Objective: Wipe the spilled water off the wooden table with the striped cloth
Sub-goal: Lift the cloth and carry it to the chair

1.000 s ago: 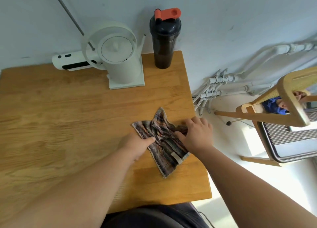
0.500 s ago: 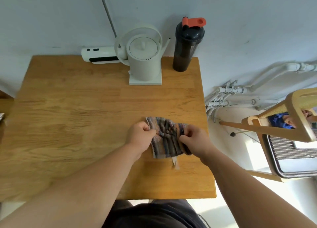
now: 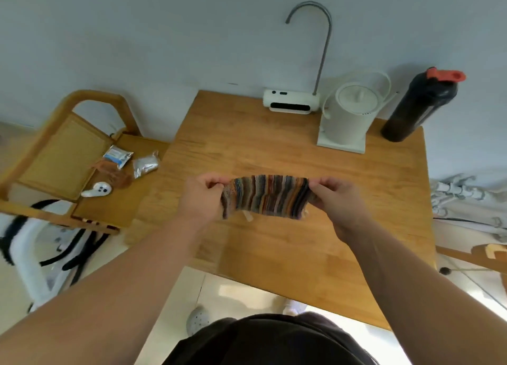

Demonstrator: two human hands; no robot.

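— The hands: what do they hold?
— Left hand (image 3: 201,197) and right hand (image 3: 338,200) each pinch a top corner of the striped cloth (image 3: 264,196), stretched over the wooden table (image 3: 301,244); its lower edge blurs.
— Beyond?
— White kettle (image 3: 349,112), dark shaker bottle (image 3: 419,107). Wetness unclear.

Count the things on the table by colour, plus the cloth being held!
White: 2, the kettle and the dispenser.
Black: 1, the bottle.
Striped: 1, the cloth.
Total: 4.
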